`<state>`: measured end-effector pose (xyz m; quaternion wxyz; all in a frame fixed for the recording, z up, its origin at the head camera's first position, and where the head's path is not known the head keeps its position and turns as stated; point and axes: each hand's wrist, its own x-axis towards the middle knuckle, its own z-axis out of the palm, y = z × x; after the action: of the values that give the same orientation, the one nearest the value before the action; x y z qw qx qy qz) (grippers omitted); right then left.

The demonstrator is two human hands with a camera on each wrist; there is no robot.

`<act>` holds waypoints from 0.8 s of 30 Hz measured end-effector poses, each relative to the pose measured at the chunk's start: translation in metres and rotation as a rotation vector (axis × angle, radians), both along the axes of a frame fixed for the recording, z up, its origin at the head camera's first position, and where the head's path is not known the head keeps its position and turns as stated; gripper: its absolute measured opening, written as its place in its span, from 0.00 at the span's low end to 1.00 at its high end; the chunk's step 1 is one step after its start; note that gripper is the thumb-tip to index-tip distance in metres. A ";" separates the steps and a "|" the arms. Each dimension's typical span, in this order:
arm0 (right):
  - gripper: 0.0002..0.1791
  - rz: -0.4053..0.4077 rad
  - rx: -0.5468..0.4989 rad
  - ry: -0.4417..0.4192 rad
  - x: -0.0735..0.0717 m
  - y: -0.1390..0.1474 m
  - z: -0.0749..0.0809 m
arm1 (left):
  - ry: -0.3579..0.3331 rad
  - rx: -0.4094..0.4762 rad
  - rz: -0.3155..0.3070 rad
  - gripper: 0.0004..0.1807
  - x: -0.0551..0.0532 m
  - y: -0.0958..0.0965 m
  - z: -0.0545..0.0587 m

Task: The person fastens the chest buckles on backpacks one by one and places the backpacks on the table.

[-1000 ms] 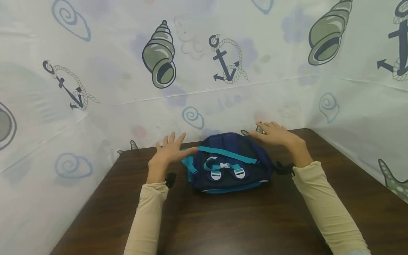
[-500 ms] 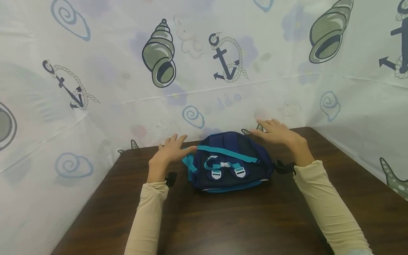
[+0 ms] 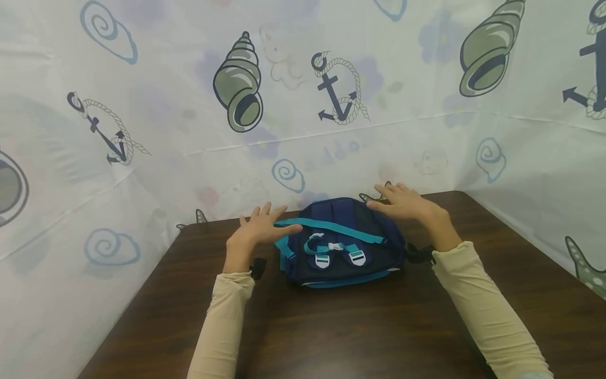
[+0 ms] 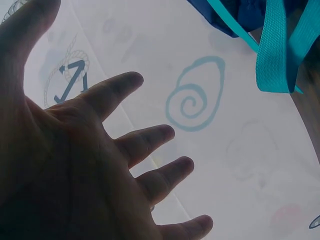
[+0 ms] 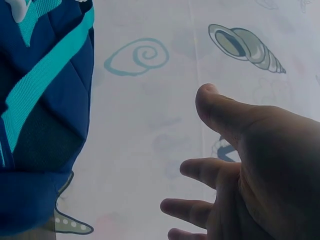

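Brown table [image 3: 341, 329]; left hand [image 3: 257, 230], right hand [image 3: 406, 205] (both spread wide) near blue bag [image 3: 340, 265].

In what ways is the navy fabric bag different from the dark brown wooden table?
The navy fabric bag is rounded and bulky; the dark brown wooden table is flat. The bag is much smaller than the table. The bag has teal straps; the table is wood-grained. Both are dark.

I see a free run of table [image 3: 350, 329] in front of the bag [image 3: 342, 239] — rm to slide in low there, L or R side too. Behind, the fabric wall [image 3: 331, 171] hems it in — loose teal strap [image 3: 283, 246] juts out nr L hand [image 3: 255, 231].
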<state>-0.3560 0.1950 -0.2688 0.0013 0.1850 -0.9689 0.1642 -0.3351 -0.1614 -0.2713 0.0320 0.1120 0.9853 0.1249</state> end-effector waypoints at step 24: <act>0.42 0.062 0.030 -0.001 -0.002 -0.025 -0.016 | -0.046 0.035 -0.067 0.49 -0.002 0.018 -0.010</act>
<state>-0.3579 0.1704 -0.2847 -0.0071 0.2149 -0.9651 0.1497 -0.3374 -0.1436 -0.2812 0.0571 0.1427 0.9777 0.1434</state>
